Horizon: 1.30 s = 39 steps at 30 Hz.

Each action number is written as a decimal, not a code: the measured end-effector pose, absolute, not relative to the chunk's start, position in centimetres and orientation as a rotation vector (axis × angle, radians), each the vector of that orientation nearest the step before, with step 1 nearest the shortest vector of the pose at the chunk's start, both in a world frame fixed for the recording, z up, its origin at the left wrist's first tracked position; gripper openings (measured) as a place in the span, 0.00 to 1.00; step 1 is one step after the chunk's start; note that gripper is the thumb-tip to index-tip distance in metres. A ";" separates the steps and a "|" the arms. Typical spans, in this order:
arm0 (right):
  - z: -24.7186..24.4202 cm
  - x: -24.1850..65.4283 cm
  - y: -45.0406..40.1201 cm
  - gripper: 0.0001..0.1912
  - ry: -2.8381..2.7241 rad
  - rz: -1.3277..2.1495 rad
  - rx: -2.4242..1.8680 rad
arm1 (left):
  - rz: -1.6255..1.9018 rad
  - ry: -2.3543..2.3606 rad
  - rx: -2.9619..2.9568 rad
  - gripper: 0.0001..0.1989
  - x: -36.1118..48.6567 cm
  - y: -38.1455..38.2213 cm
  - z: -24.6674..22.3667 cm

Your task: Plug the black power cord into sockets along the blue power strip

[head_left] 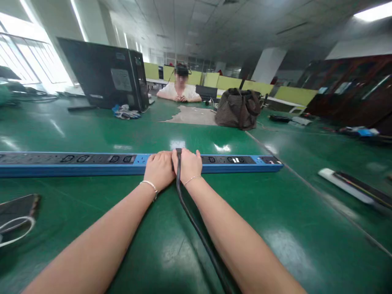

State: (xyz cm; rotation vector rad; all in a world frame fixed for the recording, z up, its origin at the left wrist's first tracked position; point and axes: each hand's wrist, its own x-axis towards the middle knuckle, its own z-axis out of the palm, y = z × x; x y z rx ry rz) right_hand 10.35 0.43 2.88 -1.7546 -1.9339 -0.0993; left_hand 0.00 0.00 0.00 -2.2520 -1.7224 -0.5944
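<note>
1. Head view: on the blue power strip (134,169), the right hand (190,164) pinches a black plug (179,150).
2. The left hand (161,165) rests curled on the strip; fingertips hidden, so I cannot tell its grip.
3. A cable (196,227) trails nearward from the strip.

Across mid-frame, the power strip (101,170) shows a blue body, black socket sections, lighter-blue panels left and right of centre and two small white marks at right; the cable (192,221), centre to lower edge, is plain black. The tabletop (147,136) is glossy green with white glare, its bare patch (194,116) at upper centre pale grey. Upper left, the computer case (98,75) is black with a pale label, the gloves (127,112) grey-white and blue; right of upper centre, the bag (231,109) is dark brown, finely checked, and the partitions (260,87) are yellow-green.
</note>
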 end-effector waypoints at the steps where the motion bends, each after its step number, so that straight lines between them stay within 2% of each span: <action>1: 2.8 10.3 0.5 0.21 -1.934 -0.108 -1.748 | -0.592 -1.719 -2.252 0.18 0.0 0.0 0.0; 7: 2.7 10.7 0.8 0.21 -1.884 -0.020 -1.725 | -0.667 -1.706 -2.215 0.17 0.1 0.0 -0.3; 12: 2.9 12.5 1.8 0.23 -1.842 0.247 -1.745 | -0.680 -1.672 -2.210 0.27 0.1 0.1 -0.5; 16: 3.1 13.2 2.1 0.23 -1.864 0.314 -1.719 | -0.693 -1.672 -2.229 0.29 0.1 0.1 -0.4; 20: 3.2 12.6 1.6 0.23 -1.881 0.239 -1.754 | -0.705 -1.672 -2.234 0.28 0.1 0.1 -0.5; 26: 2.6 10.8 0.8 0.21 -1.906 -0.007 -1.766 | -0.729 -1.686 -2.212 0.18 0.2 0.2 -0.5; 39: 1.8 10.0 0.5 0.23 -1.860 -0.115 -1.817 | -0.706 -1.704 -2.217 0.19 0.2 0.1 -0.3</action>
